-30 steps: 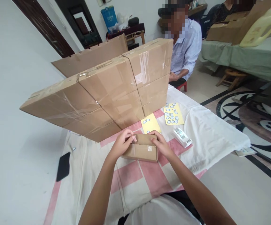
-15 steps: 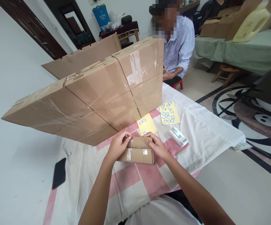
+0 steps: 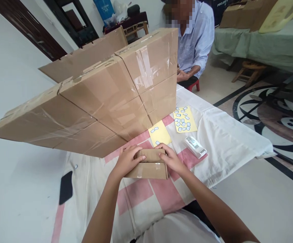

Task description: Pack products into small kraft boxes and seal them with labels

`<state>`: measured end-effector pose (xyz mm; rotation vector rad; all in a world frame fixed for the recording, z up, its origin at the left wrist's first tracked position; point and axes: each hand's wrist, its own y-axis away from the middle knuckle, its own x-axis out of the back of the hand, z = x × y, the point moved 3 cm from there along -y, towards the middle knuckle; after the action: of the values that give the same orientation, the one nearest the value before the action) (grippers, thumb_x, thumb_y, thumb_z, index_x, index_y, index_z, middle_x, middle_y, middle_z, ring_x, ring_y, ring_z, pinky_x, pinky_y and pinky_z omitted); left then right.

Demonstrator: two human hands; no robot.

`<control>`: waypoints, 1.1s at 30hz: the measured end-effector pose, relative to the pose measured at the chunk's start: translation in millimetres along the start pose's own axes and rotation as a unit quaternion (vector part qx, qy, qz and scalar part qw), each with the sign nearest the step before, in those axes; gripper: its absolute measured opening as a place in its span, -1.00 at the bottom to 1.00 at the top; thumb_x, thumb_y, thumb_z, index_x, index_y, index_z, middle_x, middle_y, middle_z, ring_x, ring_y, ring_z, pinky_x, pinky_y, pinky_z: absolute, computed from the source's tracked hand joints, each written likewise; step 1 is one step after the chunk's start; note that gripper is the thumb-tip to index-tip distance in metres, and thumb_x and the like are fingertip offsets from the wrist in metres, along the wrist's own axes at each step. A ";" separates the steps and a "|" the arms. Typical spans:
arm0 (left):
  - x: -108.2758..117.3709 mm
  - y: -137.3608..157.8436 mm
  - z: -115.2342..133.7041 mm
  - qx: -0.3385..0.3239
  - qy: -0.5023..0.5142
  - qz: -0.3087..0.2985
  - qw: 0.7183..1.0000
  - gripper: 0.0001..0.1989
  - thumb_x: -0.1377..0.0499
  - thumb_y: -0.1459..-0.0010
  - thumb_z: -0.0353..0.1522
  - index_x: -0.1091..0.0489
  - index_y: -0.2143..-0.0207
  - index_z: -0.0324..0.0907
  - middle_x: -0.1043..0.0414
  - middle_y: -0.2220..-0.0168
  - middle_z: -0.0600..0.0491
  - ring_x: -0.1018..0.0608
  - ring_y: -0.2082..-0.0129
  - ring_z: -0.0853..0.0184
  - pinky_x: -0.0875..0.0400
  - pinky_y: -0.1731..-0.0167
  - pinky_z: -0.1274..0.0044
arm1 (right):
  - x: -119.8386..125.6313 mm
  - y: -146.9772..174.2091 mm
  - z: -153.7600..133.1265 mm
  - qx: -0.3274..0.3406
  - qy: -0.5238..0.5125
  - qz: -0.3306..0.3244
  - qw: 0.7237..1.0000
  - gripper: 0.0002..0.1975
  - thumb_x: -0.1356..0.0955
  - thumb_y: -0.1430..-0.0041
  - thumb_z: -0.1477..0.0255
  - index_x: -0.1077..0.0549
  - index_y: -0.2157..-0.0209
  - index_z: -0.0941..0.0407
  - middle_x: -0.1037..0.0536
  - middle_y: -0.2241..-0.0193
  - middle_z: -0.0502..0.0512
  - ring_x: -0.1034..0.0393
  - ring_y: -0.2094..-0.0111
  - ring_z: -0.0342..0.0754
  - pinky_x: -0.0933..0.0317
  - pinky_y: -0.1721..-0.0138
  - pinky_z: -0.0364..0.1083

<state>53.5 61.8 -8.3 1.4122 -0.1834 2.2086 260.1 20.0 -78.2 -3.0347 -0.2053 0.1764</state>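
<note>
A small brown cardboard box [image 3: 148, 170] with a strip of clear tape lies on the table in front of me. My left hand [image 3: 129, 159] grips its left end, thumb across the top and the other fingers over the far side. At the right end my right hand [image 3: 169, 157] holds it too, thumb on top and fingertips at the far edge. Just beyond the box is a yellow sheet [image 3: 163, 133] bearing a few small white labels. Another yellow sheet [image 3: 190, 118], with several labels, lies farther right. A white device with a small screen [image 3: 195, 147] rests right of my right hand.
A wall of taped cardboard boxes [image 3: 103, 101] stands across the table's far left. Behind it sits a person in a light blue shirt [image 3: 197, 37]. A black flat object [image 3: 66, 187] lies at the table's left edge. A wooden stool [image 3: 249, 72] stands on the floor at right.
My left thumb has come down flat onto the top of the box, and the left fingers now wrap its end. The view has shifted slightly.
</note>
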 end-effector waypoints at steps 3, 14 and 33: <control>-0.5 0.6 2.3 0.005 -0.001 0.007 1.000 -0.81 -0.10 -0.32 -0.14 -0.42 0.15 0.02 -0.53 0.11 0.10 -0.47 0.02 0.13 -0.13 -0.07 0.21 | 0.3 0.1 0.0 -0.012 0.004 -0.005 1.000 -0.83 -0.30 -0.20 0.40 -0.43 0.17 0.07 -0.49 0.23 0.03 -0.38 0.19 0.02 -0.21 0.14 -0.05; 12.9 -7.1 -2.3 -0.024 0.041 -0.014 0.999 -0.69 -0.17 -0.18 -0.02 -0.47 0.37 -0.03 -0.52 0.37 0.09 -0.49 0.33 0.21 -0.24 0.28 0.41 | -24.7 0.9 -64.3 0.019 0.452 0.012 0.892 -0.75 -0.39 -0.24 0.30 -0.48 0.08 0.09 -0.54 0.09 0.33 -0.28 -0.04 0.34 -0.10 -0.02 0.25; 4.0 -1.0 -18.6 -0.050 0.074 0.004 0.996 -0.73 -0.20 -0.17 -0.09 -0.37 0.42 -0.07 -0.50 0.36 0.17 -0.47 0.31 0.30 -0.06 0.41 0.48 | -72.2 -10.2 -63.7 -0.162 0.589 -0.005 0.792 -0.59 -0.38 -0.15 0.08 -0.37 0.12 0.07 -0.44 0.05 0.19 -0.21 -0.04 0.27 -0.18 0.08 0.16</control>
<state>37.5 71.0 -13.2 1.1906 -0.2449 2.2677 195.4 14.5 -6.3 -2.7543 -0.1328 -1.8302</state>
